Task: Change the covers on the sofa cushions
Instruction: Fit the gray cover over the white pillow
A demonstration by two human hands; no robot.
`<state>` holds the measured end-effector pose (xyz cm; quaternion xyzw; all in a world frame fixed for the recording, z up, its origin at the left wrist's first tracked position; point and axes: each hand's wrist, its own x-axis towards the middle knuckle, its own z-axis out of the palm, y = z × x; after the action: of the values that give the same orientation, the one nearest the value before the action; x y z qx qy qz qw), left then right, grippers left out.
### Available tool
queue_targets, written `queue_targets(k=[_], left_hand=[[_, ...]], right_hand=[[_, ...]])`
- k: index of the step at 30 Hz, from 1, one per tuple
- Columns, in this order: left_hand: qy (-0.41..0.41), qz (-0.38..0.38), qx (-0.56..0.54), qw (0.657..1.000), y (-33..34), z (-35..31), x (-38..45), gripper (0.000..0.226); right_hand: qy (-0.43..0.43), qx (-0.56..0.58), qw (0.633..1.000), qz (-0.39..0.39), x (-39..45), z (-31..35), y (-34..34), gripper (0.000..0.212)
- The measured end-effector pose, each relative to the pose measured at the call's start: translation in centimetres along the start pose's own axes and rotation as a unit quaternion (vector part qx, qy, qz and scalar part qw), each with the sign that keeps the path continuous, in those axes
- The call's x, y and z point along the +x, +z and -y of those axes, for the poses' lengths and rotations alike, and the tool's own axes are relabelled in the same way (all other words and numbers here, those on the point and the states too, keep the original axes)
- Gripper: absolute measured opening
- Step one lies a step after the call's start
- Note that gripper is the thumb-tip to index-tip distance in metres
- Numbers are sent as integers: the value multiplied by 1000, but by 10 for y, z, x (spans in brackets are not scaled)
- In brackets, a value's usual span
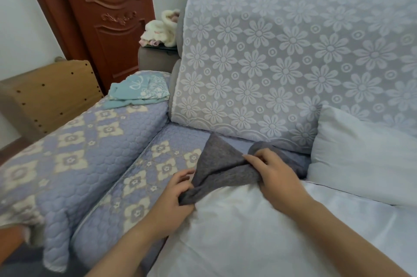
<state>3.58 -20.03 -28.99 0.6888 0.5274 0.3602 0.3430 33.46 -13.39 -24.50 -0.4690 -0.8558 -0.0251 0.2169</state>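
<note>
A grey knitted cushion cover point(222, 161) lies bunched over the far end of a bare white cushion point(237, 231) on the sofa seat. My left hand point(173, 197) pinches the cover's lower left edge against the cushion. The cover's upper edge is gripped by my right hand point(273, 175), whose fingers curl into the fabric. A second bare white cushion point(361, 155) leans against the sofa back at the right. A folded light blue patterned cloth point(137, 90) sits on the armrest.
The sofa has a lilac quilted seat cover point(144, 177) and armrest cover point(74, 152), and a white lace floral throw point(282, 62) over the back. Plush toys point(161, 29) sit behind the armrest. A brown door point(106, 12) and a wooden board point(52, 89) stand at the left.
</note>
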Motion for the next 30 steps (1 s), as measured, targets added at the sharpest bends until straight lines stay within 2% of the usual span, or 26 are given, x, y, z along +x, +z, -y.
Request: queue_targets(k=[2, 5, 8, 12, 14, 15, 16, 18, 20, 21, 23, 26, 28, 29, 30], left_hand=[[-38, 15, -2, 999, -4, 6, -17, 22], [-120, 24, 100, 987, -6, 33, -39, 12], [-169, -14, 194, 966, 3, 40, -56, 16], [-43, -90, 254, 962, 15, 20, -45, 39], [43, -88, 270, 958, 17, 14, -40, 28], [71, -79, 266, 958, 15, 14, -40, 22], [86, -56, 255, 961, 14, 14, -42, 20], [96, -14, 229, 969, 10, 20, -49, 20], [96, 15, 216, 971, 3, 30, -61, 16], [91, 22, 216, 972, -1, 33, -68, 20], [72, 43, 264, 961, -11, 31, -86, 19], [87, 97, 390, 911, -10, 3, -98, 21], [-15, 257, 336, 906, -7, -6, -88, 18], [-64, 323, 317, 889, -11, -4, -80, 10], [-120, 374, 299, 870, -19, -4, -70, 14]], right_hand=[[-63, 3, 998, 18, 9, 16, 6, 56], [-141, -20, 988, 55, 6, 19, 6, 38], [-103, -40, 993, 51, -9, 2, -1, 31], [27, -96, 995, 19, -28, -32, -4, 35], [51, -108, 993, 2, -31, -30, -11, 36], [33, -96, 995, -10, -29, -19, -16, 31], [-7, -71, 997, -13, -30, -3, -20, 27], [-125, -3, 992, 31, -37, 38, -22, 29], [-223, 12, 971, 86, -51, 63, -22, 29], [-244, 6, 965, 96, -54, 59, -23, 27], [-190, -28, 977, 89, -51, 27, -25, 21], [-46, -83, 994, 57, -50, -9, -29, 21], [-29, -62, 996, 55, -60, 2, -24, 16], [-45, -47, 996, 54, -66, 14, -20, 14], [-65, -32, 996, 57, -72, 27, -19, 14]])
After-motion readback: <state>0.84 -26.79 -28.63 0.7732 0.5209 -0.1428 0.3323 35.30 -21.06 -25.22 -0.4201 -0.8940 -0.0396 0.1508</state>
